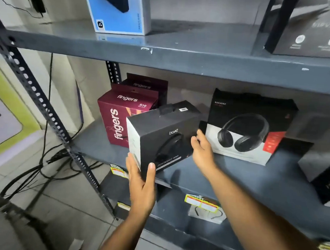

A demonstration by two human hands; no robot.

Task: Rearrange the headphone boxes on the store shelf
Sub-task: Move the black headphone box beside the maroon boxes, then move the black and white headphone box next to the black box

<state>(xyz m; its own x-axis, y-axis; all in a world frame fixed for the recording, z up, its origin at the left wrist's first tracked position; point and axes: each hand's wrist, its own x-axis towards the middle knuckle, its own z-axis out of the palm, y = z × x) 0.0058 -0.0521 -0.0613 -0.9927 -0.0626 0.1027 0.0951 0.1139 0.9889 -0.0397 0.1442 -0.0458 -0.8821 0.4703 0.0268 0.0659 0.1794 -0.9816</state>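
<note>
Box upright, front facing outward-right

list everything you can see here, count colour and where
boat headphone box: 1, black with a white side, middle shelf front, tilted, held in both hands
maroon boxes: 2, maroon, middle shelf left, one behind the other
rockerz headphone box: 1, black and white with a red patch, middle shelf right, leaning back
dark box: 1, black, middle shelf far right, cut off
blue box: 1, blue and white, top shelf left
grey box: 1, dark grey, top shelf right
shelf rack: 1, grey metal
cables: several, black, floor left
price tags: yellow, lower shelf
left hand: gripping box's lower left corner
right hand: on box's right edge
</note>
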